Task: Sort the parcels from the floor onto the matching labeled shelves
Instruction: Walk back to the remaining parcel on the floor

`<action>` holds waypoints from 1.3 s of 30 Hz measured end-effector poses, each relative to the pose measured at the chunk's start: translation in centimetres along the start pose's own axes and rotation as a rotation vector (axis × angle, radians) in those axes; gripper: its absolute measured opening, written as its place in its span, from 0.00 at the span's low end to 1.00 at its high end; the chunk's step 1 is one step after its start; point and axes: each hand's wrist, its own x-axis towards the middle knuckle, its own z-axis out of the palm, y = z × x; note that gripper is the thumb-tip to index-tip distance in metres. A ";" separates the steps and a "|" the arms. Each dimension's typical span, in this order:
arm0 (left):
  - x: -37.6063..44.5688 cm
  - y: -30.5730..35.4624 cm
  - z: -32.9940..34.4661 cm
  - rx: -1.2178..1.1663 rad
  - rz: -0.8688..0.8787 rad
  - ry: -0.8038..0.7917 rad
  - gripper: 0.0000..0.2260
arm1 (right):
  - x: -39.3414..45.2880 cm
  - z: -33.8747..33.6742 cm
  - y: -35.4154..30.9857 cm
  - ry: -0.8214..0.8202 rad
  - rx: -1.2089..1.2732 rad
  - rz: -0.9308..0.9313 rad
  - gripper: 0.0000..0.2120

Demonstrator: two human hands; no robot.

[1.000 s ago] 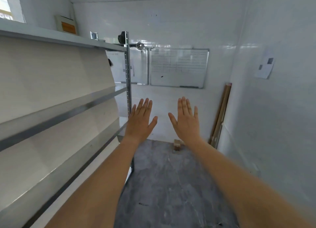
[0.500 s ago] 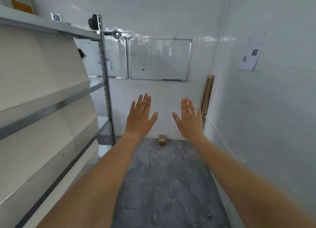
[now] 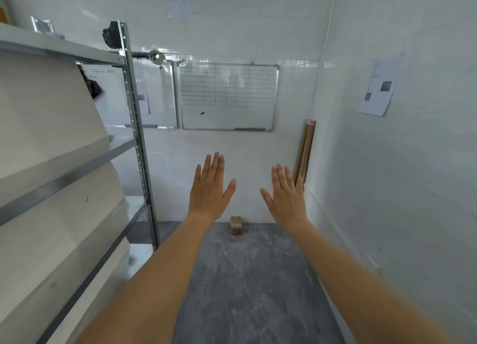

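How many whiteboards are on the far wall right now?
2. A gridded whiteboard hangs centre on the far wall; a second whiteboard is immediately left of it, partly hidden behind the metal shelving upright. More may be hidden.

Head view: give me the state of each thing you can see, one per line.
left hand: open, fingers spread, holding nothing
right hand: open, empty
metal shelving: upright, white panels behind its rails
gridded whiteboard: mounted on far wall
small brown block: on floor against wall
cardboard tubes: leaning in corner
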 end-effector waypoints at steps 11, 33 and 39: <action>11.6 0.2 6.1 0.163 0.058 0.021 0.32 | 12.5 4.4 4.1 0.056 -0.003 -0.065 0.38; 29.3 -9.8 20.0 0.152 0.035 -0.046 0.33 | 32.4 18.2 2.3 -0.005 0.064 -0.040 0.35; 32.9 -11.1 23.4 0.151 0.029 -0.089 0.32 | 36.4 21.3 3.4 -0.043 0.060 0.001 0.35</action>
